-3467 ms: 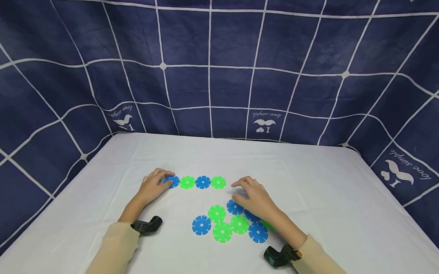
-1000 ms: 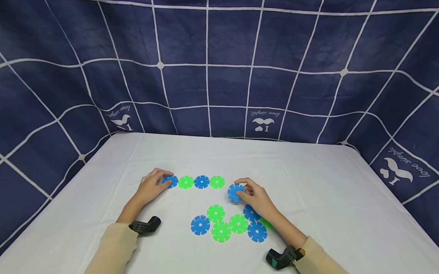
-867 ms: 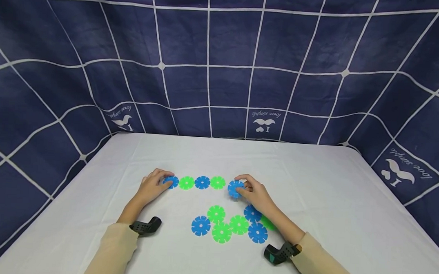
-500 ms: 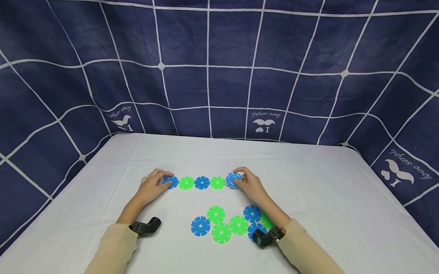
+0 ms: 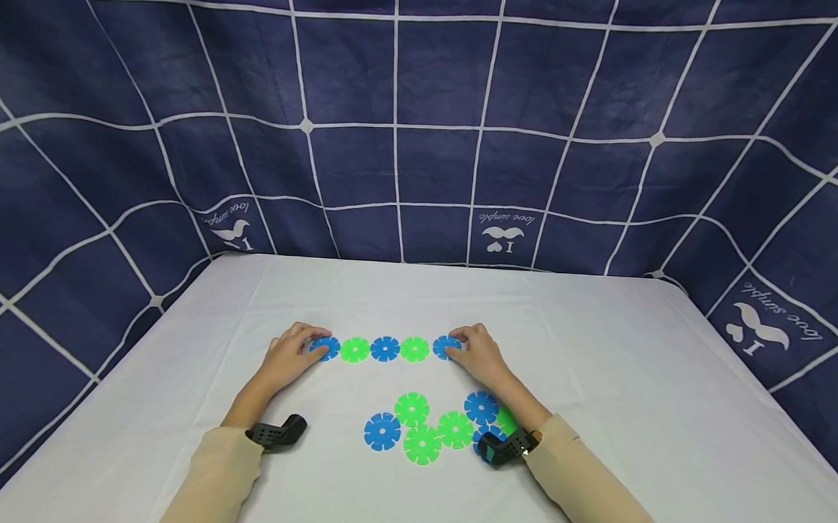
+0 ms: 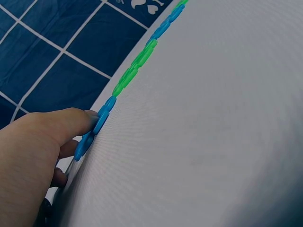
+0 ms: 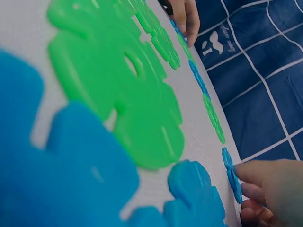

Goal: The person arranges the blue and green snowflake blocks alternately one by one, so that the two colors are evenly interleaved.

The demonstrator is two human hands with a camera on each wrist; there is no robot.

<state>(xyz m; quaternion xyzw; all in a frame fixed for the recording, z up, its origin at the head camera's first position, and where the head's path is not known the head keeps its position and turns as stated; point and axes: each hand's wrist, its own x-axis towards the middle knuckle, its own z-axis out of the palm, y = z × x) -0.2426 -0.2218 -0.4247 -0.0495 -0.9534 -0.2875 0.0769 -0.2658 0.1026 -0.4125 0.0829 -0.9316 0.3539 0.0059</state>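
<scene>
Head view: we are building a row of flat notched plastic discs, blue and green in turn, on the white tablecloth (image 5: 597,363). Our right hand (image 5: 481,356) pinches the blue notched disc (image 5: 446,346) at the row's right end, just beside the green disc (image 5: 414,349). Our left hand (image 5: 287,357) steadies the blue end disc (image 5: 327,347) with fingers laid flat. A loose pile of discs (image 5: 426,429) lies nearer us.

Left wrist view: relaxed fingers (image 6: 71,124) touch the end disc's rim.

Right wrist view: fingertips (image 7: 258,177) hold the blue disc's edge.

Judged next: seat this disc, let go, fetch a green one.
</scene>
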